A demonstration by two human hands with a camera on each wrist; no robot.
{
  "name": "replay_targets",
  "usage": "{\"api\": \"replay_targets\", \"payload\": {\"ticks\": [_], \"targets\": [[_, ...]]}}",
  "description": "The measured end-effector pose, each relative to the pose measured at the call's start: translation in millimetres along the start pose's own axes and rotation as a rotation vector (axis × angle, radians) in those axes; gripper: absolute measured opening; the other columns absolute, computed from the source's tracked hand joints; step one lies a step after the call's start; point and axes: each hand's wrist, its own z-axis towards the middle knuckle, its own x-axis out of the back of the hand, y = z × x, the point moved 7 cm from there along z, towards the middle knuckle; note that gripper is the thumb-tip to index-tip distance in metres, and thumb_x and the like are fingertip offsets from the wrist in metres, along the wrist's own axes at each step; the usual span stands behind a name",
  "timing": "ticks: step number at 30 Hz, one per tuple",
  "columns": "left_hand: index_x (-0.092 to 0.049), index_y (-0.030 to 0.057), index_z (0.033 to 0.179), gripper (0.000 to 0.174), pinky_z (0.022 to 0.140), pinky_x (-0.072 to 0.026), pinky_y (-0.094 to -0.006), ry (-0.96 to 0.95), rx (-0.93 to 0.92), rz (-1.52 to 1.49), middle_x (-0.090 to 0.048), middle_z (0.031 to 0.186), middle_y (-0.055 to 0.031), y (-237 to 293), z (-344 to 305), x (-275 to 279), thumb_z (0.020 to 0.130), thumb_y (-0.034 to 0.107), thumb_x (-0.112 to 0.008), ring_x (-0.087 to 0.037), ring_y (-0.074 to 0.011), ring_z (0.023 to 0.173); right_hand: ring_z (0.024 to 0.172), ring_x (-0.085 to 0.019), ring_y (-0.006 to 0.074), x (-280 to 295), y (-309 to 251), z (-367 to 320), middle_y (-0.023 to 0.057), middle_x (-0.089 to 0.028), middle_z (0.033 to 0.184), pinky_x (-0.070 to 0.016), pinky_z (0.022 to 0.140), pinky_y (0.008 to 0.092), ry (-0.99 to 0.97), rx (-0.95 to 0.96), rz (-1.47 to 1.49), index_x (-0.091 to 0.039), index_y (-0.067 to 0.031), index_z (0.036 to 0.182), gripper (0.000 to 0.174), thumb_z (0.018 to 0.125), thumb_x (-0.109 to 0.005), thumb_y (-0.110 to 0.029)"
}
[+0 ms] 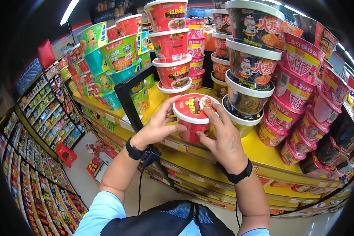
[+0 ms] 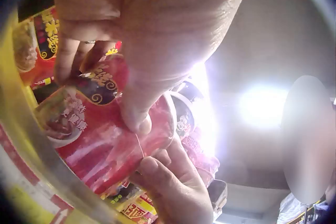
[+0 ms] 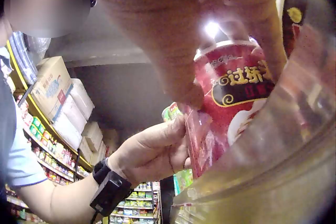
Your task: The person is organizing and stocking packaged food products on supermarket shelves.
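Brightly and evenly lit in the head view, from a ceiling tube (image 1: pixel 69 11) far up and left of the grip. Sharp at the grip itself, where left hand (image 1: pixel 157 128) and right hand (image 1: pixel 224 143) clasp the red bowl (image 1: pixel 192 118); hardly any shadow there. Heavily fisheyed: yellow shelf (image 1: pixel 263 151) bowed away from the grip, black vignette all round.

In the left wrist view, blown out by white glare (image 2: pixel 262 106) right of the grip, flare bleeding onto the bowl's edge; soft and shadowed on the near palm.

In the right wrist view, dim and backlit, with a lamp spot (image 3: pixel 212 28) just above the grip; smeared out of focus below it.
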Motion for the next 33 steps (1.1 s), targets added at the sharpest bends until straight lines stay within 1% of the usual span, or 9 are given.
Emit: {"api": "replay_targets", "payload": {"ticks": [6, 9, 14, 18, 23, 25, 27, 29, 33], "targets": [[-0.027, 0.0066, 0.163, 0.092, 0.119, -0.0431, -0.0393, -0.006, 0.0, 0.043, -0.042, 0.16, -0.0148, -8.2, -0.7, 5.0, 0.088, -0.001, -0.081, -0.046, -0.0234, 0.147, 0.131, -0.056, 0.0466, -15.2, -2.0, 5.1, 0.0284, -0.047, 0.151, -0.0512, 0.106, 0.0475, -0.029, 0.01, -0.086, -0.055, -0.0029, 0.142, 0.067, 0.081, -0.08, -0.01], [-0.028, 0.004, 0.162, 0.091, 0.115, -0.0471, -0.04, -0.02, -0.01, 0.462, -0.051, 0.153, -0.0188, 14.3, -8.3, 8.6, 0.088, 0.006, -0.082, -0.056, -0.0283, 0.139, 0.129, -0.058, 0.046, -13.7, -2.9, 5.2, 0.0286, -0.048, 0.15, -0.0525, 0.104, 0.0468, -0.048, -0.025, -0.113, -0.057, -0.0026, 0.141, 0.063, 0.082, -0.08, -0.01], [-0.055, 0.0008, 0.145, 0.065, 0.104, -0.0529, -0.0427, 0.03, -0.316, 0.967, -0.065, 0.137, -0.0236, 94.6, -5.7, 32.0, 0.09, 0.022, -0.081, -0.064, -0.0373, 0.125, 0.115, -0.066, 0.0427, -9.8, -3.0, 10.8, 0.0262, -0.056, 0.144, -0.0567, 0.095, 0.0452, -0.027, -0.024, -0.154, -0.063, -0.0032, 0.132, 0.051, 0.084, -0.08, -0.012], [-0.061, 0.0041, 0.14, 0.05, 0.099, -0.0559, -0.0387, 0.201, -0.314, 1.009, -0.073, 0.124, -0.0159, 175.8, 47.8, 90.4, 0.096, 0.022, -0.075, -0.07, -0.0237, 0.116, 0.104, -0.07, 0.0404, -5.3, -8.1, 15.3, 0.0245, -0.062, 0.138, -0.0586, 0.089, 0.0441, 0.002, -0.006, -0.161, -0.068, -0.0035, 0.124, 0.044, 0.083, -0.08, -0.014], [-0.057, 0.0078, 0.147, 0.062, 0.103, -0.0532, -0.0378, 0.458, -0.571, 1.201, -0.066, 0.135, -0.0213, 228.7, 150.6, 158.8, 0.097, 0.039, -0.075, -0.065, -0.0288, 0.125, 0.099, -0.072, 0.0386, -3.6, -11.7, 16.4, 0.0231, -0.065, 0.134, -0.0599, 0.085, 0.0432, 0.037, 0.034, -0.187, -0.069, -0.0041, 0.121, 0.041, 0.084, -0.079, -0.017], [-0.057, 0.0023, 0.146, 0.067, 0.106, -0.0514, -0.0428, 0.477, -0.695, 1.358, -0.066, 0.135, -0.024, 227.9, 179.7, 161.5, 0.096, 0.043, -0.073, -0.067, -0.0358, 0.121, 0.098, -0.072, 0.0382, -3.6, -13.2, 17.3, 0.0228, -0.065, 0.133, -0.0603, 0.084, 0.043, 0.025, 0.02, -0.215, -0.069, -0.0044, 0.121, 0.041, 0.084, -0.079, -0.018], [-0.055, 0.0024, 0.149, 0.069, 0.1, -0.0548, -0.0404, 0.338, -0.483, 1.247, -0.066, 0.134, -0.024, 217.3, 208.9, 165.9, 0.096, 0.044, -0.073, -0.069, -0.0329, 0.116, 0.099, -0.073, 0.038, -4.9, -13.7, 14.5, 0.0227, -0.062, 0.138, -0.0607, 0.083, 0.0432, 0.001, 0.023, -0.254, -0.065, -0.0059, 0.131, 0.051, 0.085, -0.08, -0.023], [-0.067, 0.0013, 0.13, 0.052, 0.077, -0.0593, -0.0347, 0.185, -0.198, 0.957, -0.075, 0.11, -0.0155, 201.0, 227.8, 172.8, 0.095, 0.039, -0.076, -0.074, -0.0198, 0.091, 0.1, -0.073, 0.0383, -3.4, -16.4, 8.4, 0.0231, -0.059, 0.141, -0.0606, 0.083, 0.0438, -0.01, -0.003, -0.272, -0.061, -0.0065, 0.138, 0.058, 0.086, -0.081, -0.025], [-0.076, 0.0034, 0.11, 0.035, 0.061, -0.0586, -0.0329, 0.417, -0.566, 0.926, -0.078, 0.089, -0.0127, 198.8, 235.3, 185.6, 0.097, 0.036, -0.072, -0.073, -0.0161, 0.068, 0.106, -0.07, 0.0416, 11.2, -14.7, -13.5, 0.0242, -0.057, 0.142, -0.0605, 0.085, 0.0448, 0.076, -0.032, -0.296, -0.057, -0.0062, 0.144, 0.067, 0.086, -0.083, -0.028]]}}
